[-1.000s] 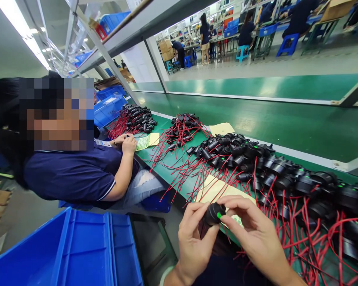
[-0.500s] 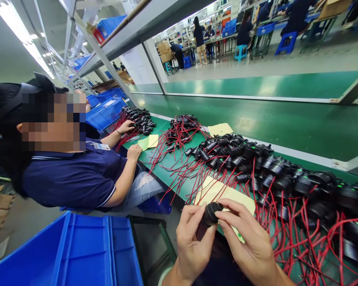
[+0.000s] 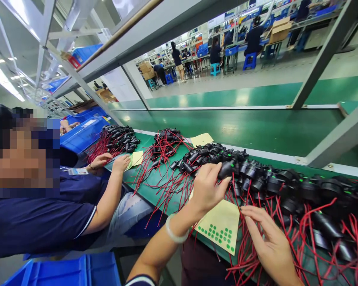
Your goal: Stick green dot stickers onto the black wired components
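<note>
My left hand [image 3: 207,184] is closed around a black cylindrical part [image 3: 225,170] with a small green dot on its end, held at the edge of a long pile of similar black parts [image 3: 281,178]. Red wires [image 3: 289,230] trail from the pile toward me. My right hand [image 3: 266,240] is over these wires, fingers stretched forward and thumb apart, with nothing visible in it. Between my hands lies a yellow sheet [image 3: 223,216] bearing rows of green round stickers [image 3: 219,234].
A co-worker [image 3: 41,222] sits at the left, hands by another yellow sheet [image 3: 137,158] and a heap of black parts [image 3: 119,138]. Blue bins [image 3: 62,274] stand at lower left. Metal frame posts [image 3: 322,59] rise behind the green bench [image 3: 163,194].
My hands have separated. The left carried the black part forward to the pile; the right moved right, over the wires. The green stickers now show, and the camera has turned right.
</note>
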Available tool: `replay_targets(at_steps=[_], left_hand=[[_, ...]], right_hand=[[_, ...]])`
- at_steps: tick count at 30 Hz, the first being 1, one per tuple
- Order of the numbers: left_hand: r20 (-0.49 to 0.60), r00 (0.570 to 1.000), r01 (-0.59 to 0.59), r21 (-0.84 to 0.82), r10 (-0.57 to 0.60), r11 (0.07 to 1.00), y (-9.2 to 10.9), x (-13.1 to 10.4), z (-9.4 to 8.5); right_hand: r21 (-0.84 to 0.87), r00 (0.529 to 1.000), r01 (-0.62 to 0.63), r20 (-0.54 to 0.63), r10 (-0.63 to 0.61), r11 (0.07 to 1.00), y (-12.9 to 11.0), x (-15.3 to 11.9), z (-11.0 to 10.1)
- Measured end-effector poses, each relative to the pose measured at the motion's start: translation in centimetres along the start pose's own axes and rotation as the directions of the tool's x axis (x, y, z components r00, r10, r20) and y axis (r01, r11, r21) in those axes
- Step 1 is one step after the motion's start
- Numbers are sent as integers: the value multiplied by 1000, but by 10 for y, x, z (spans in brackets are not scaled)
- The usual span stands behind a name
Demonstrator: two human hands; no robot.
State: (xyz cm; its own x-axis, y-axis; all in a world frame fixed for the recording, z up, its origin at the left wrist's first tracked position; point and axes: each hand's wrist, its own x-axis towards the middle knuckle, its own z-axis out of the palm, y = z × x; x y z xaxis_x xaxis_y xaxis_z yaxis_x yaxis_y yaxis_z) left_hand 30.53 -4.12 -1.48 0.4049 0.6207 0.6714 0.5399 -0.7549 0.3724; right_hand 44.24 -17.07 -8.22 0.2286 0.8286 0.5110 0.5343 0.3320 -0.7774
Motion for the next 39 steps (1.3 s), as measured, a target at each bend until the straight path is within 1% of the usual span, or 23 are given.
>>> replay_targets(at_steps=[2,4,6,7,8,9,11,12,14,16,18,20,21,22,24,26,28,33,36,39], left_hand=[[85,991,-111,142,100,984,-10,23,39],[192,969,-199,256,152,946,-18,36,72],[255,952,-246,303,170,921,-25,41,94],[265,949,-252,308,172,917,-27,41,100],[267,948,-252,307,171,918,-29,39,102],[265,950,-244,303,164,921,-30,37,100],[254,956,-218,282,146,934,-31,28,87],[238,961,-202,261,140,944,-32,22,77],[202,968,-185,192,145,964,-32,4,50],[195,968,-178,102,156,979,-31,-22,21],[234,963,-140,12,134,990,-29,-54,-6],[284,955,-66,-55,79,996,-25,-88,-26],[307,951,-25,-79,48,997,-22,-105,-32],[326,945,16,-94,15,995,-20,-120,-36],[352,935,88,-87,-52,992,-15,-146,-38],[358,927,133,-44,-109,990,-11,-164,-34],[348,926,158,-2,-148,987,-9,-175,-30],[319,931,176,26,-176,984,-5,-185,-24],[326,927,183,37,-185,982,-5,-185,-23],[331,926,181,34,-182,983,-5,-184,-23]], right_hand=[[-20,999,26,29,-25,999,4,-3,-1],[-43,998,53,43,-51,998,5,-6,0],[-55,996,73,56,-70,996,5,-6,1],[-57,995,80,65,-76,995,5,-6,1],[-58,994,84,76,-80,995,5,-5,1],[-61,993,90,88,-85,994,5,-4,1],[-70,989,101,116,-92,992,4,0,0],[-74,987,103,132,-93,992,4,1,-1],[-74,982,105,164,-91,992,5,3,-2],[-66,977,100,198,-86,993,7,3,-2],[-66,968,98,238,-80,993,10,0,-1],[-82,953,100,293,-72,992,12,-4,1],[-94,942,107,328,-71,990,13,-7,3],[-108,928,118,365,-71,987,14,-9,6],[-140,896,151,437,-76,979,13,-14,13],[-177,866,191,493,-81,966,10,-17,23],[-216,844,226,530,-81,950,7,-19,34],[-299,818,279,571,-63,912,4,-25,60],[-328,817,293,574,-57,898,6,-30,67],[-338,819,302,570,-61,891,8,-34,67]])
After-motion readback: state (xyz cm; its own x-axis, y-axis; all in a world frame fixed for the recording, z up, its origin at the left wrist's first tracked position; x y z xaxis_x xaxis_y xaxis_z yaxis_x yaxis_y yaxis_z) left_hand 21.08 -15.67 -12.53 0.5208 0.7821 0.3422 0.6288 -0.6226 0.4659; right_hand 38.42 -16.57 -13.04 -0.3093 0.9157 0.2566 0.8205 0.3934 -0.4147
